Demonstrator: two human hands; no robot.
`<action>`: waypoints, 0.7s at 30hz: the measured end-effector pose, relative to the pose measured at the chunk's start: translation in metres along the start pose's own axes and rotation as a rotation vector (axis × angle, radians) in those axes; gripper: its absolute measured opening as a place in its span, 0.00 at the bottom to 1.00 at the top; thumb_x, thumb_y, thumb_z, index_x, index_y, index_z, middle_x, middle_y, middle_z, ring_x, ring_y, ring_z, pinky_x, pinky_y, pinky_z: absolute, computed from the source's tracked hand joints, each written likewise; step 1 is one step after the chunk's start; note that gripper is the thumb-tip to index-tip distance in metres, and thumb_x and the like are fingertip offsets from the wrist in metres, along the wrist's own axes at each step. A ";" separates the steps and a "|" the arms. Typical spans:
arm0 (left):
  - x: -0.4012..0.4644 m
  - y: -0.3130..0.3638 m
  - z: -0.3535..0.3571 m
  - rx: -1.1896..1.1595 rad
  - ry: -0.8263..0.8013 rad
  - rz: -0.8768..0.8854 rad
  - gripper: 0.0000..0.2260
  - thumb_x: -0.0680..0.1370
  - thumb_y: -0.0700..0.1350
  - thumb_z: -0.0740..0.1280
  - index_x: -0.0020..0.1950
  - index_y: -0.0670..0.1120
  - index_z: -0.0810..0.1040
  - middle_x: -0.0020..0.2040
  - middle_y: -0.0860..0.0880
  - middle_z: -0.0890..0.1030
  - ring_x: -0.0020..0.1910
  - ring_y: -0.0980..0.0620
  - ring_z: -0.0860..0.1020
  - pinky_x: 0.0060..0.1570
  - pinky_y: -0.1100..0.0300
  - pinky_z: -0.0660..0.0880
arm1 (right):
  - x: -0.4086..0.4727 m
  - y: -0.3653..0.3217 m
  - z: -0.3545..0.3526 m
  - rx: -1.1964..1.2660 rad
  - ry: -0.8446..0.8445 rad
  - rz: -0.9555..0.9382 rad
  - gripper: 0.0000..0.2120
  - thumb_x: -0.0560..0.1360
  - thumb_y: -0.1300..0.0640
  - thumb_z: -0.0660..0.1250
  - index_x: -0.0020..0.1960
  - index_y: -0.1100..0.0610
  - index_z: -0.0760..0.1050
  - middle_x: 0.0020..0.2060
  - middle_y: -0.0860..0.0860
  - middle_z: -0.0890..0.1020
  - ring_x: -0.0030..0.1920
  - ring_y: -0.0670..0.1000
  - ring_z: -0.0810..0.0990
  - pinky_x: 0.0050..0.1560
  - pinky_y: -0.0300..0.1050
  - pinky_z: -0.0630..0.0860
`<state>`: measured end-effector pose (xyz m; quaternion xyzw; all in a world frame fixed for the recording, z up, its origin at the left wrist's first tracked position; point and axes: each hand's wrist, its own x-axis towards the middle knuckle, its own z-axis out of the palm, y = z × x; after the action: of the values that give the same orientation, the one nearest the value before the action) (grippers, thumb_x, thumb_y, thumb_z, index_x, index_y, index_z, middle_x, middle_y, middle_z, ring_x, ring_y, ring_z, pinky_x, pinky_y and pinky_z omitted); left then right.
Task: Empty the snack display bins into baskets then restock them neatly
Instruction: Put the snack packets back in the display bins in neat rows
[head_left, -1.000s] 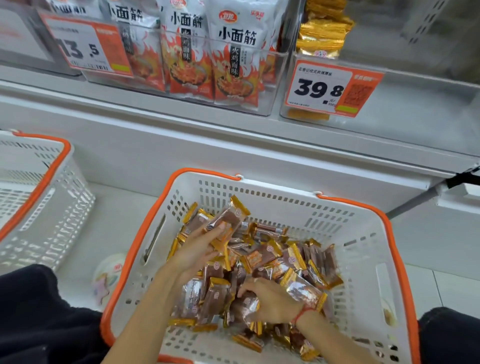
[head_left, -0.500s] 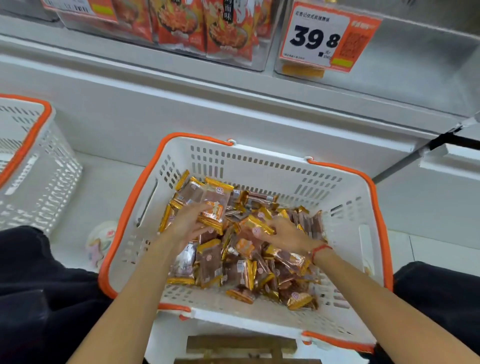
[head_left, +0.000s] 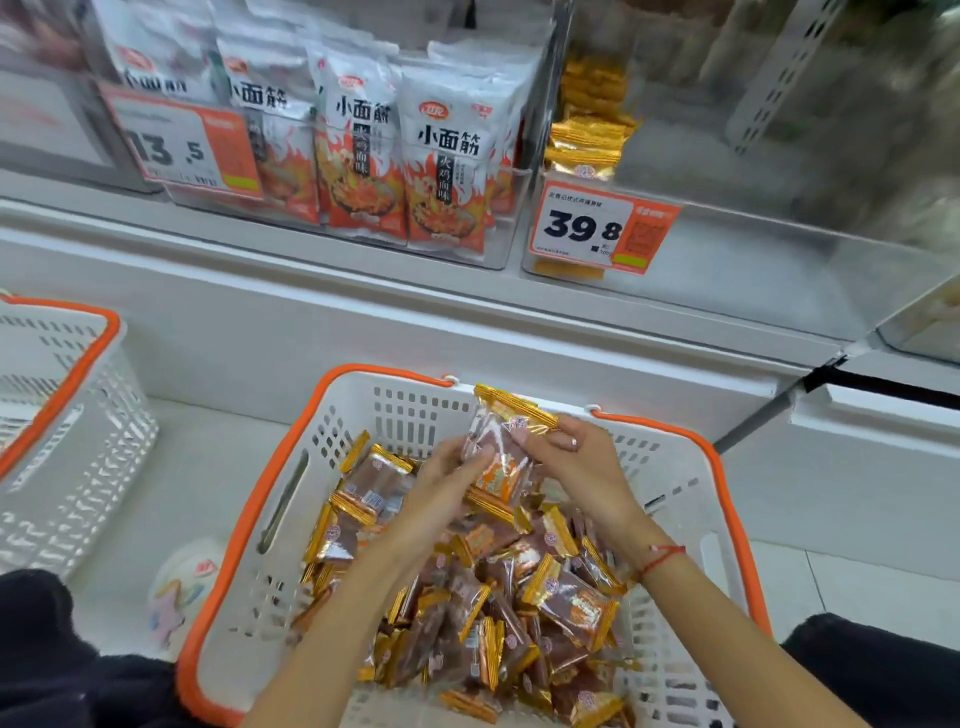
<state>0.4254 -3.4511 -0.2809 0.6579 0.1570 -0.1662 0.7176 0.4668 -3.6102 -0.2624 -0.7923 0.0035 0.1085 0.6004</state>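
**Restocking step: packets gathered from the basket**

A small stack of gold-edged snack packets (head_left: 496, 457) was held between both hands above the white basket (head_left: 691, 467). The left hand (head_left: 441, 488) was curled round the stack's lower side, and the right hand (head_left: 576, 457) pinched its upper gold edge. Many more packets (head_left: 519, 597) lay loose in the basket. The clear display bin (head_left: 779, 270) behind the 39.8 price tag (head_left: 597, 228) was seen to hold only a few packets at its left end, so restocking was judged to be under way. Next, the stack would need to be squared, lifted over the bin's front wall and set beside those already there.
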 end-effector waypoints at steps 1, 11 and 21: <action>0.000 0.007 0.002 0.032 0.048 0.082 0.21 0.77 0.58 0.64 0.68 0.54 0.69 0.64 0.55 0.74 0.62 0.56 0.73 0.60 0.56 0.73 | 0.001 -0.009 -0.001 -0.008 0.039 -0.040 0.17 0.72 0.46 0.73 0.45 0.59 0.76 0.36 0.56 0.81 0.43 0.57 0.82 0.49 0.53 0.80; 0.005 0.147 0.028 0.271 0.224 0.873 0.17 0.74 0.68 0.62 0.61 0.69 0.70 0.63 0.64 0.70 0.67 0.64 0.65 0.66 0.66 0.64 | 0.016 -0.159 -0.062 -0.086 0.031 -0.693 0.15 0.71 0.51 0.69 0.56 0.46 0.71 0.46 0.34 0.81 0.46 0.39 0.81 0.44 0.31 0.75; 0.066 0.208 -0.003 1.234 0.573 1.065 0.41 0.73 0.71 0.57 0.78 0.48 0.58 0.78 0.49 0.60 0.78 0.51 0.54 0.76 0.51 0.50 | 0.090 -0.206 -0.116 -0.511 0.203 -0.726 0.16 0.74 0.49 0.71 0.59 0.49 0.71 0.50 0.40 0.81 0.48 0.44 0.82 0.50 0.53 0.80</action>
<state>0.5773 -3.4335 -0.1248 0.9324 -0.1157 0.3092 0.1469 0.6024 -3.6517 -0.0524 -0.8716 -0.2428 -0.1898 0.3813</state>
